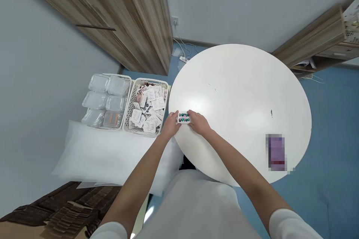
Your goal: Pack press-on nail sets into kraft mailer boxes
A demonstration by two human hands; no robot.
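Note:
Both my hands hold a small white card [183, 121] over the near left edge of the round white table [238, 86]. Two rows of small shiny pieces, green and dark, sit on its upper face; their exact kind is too small to tell. My left hand [170, 125] grips the card's left end, thumb at the top corner. At the right end, my right hand [198, 122] pinches it the same way. Just left of my left hand stands a white perforated basket [131, 111] heaped with loose white printed cards [151, 126], some with dark or pinkish pieces.
Farther left, clear plastic boxes [95, 100] fill another white basket [127, 106]. Translucent white sheets [112, 153] lie in front of the baskets. A blurred purple item [277, 151] rests on the table's right side. Behind are a wooden cabinet [146, 26] and a power strip [183, 59].

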